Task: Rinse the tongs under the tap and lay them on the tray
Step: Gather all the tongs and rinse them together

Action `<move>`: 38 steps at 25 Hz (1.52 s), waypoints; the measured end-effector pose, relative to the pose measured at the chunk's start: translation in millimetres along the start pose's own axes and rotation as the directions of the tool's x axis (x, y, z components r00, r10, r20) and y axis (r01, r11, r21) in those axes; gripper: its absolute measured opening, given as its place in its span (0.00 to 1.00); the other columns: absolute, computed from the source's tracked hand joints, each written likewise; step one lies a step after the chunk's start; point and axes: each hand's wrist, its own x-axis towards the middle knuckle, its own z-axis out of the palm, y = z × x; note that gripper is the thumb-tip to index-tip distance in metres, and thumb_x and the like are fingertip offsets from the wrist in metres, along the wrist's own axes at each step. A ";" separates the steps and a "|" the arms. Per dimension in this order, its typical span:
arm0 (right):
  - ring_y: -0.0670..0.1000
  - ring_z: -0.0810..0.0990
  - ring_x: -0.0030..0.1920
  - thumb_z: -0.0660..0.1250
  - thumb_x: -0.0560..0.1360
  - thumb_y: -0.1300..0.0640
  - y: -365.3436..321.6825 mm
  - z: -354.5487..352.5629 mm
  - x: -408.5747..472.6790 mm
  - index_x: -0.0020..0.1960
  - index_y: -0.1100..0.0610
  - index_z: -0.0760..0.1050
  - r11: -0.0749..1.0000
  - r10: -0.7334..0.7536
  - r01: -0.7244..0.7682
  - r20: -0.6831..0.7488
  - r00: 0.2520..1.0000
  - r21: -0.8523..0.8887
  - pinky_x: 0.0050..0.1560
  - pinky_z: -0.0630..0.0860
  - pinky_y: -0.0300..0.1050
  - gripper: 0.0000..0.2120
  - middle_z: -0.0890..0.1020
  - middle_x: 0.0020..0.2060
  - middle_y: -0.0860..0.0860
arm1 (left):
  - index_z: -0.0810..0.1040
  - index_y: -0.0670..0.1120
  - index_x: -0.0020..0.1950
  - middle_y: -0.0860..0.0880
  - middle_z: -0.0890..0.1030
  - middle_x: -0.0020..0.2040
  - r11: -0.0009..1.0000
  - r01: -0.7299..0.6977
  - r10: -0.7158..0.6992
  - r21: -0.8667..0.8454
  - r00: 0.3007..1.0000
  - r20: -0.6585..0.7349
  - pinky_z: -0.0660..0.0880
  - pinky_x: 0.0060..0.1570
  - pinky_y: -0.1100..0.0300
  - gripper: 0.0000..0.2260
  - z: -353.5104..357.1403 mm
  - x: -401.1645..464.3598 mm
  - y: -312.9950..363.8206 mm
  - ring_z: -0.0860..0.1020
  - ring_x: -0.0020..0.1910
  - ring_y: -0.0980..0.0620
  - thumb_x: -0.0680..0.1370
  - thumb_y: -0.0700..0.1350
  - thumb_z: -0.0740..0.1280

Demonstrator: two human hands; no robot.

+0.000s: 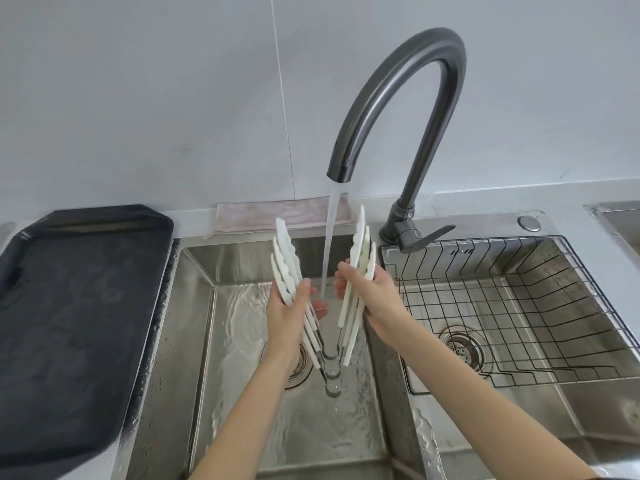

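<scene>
Several white tongs [286,261] with clear hinged ends are held stacked together in a V over the left sink basin [242,341]. My left hand [289,318] grips their left arms and my right hand [372,299] grips their right arms, spreading them apart. Water runs from the dark curved tap [398,98] straight down between the two sets of arms. The hinged ends point down toward the drain. A dark, wet tray [76,313] lies on the counter to the left of the sink, with nothing on it.
A wire basket [519,306] sits in the right sink basin. The tap's lever handle [426,237] points right. A folded pinkish cloth [277,216] lies along the back edge of the sink against the wall.
</scene>
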 end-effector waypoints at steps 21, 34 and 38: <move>0.45 0.75 0.32 0.59 0.79 0.58 -53.9 -96.4 51.9 0.56 0.66 0.76 0.942 -0.295 0.197 -0.387 0.874 -0.272 0.41 0.76 0.39 0.13 0.76 0.31 0.50 | 0.70 0.48 0.58 0.49 0.79 0.39 0.994 0.021 -0.027 -0.110 0.998 -0.056 0.77 0.36 0.59 0.11 -9.1 0.9 5.7 0.78 0.32 0.52 0.77 0.42 0.64; 0.55 0.74 0.65 0.66 0.74 0.48 0.3 -13.6 -22.7 0.73 0.51 0.58 0.964 -0.003 0.081 0.296 0.955 -0.252 0.70 0.68 0.56 0.31 0.77 0.59 0.50 | 0.72 0.51 0.51 0.50 0.77 0.40 0.968 0.041 -0.026 -0.247 0.998 0.063 0.79 0.35 0.62 0.09 -16.5 -10.1 13.2 0.79 0.31 0.57 0.75 0.40 0.66; 0.52 0.80 0.45 0.66 0.75 0.59 -2.8 -6.8 -24.6 0.49 0.51 0.71 0.973 -0.053 0.115 0.290 0.956 -0.200 0.62 0.75 0.55 0.06 0.79 0.35 0.48 | 0.71 0.47 0.53 0.49 0.77 0.41 0.959 0.106 -0.043 -0.262 0.972 0.232 0.82 0.39 0.59 0.09 -26.7 -10.4 19.7 0.82 0.35 0.56 0.76 0.37 0.64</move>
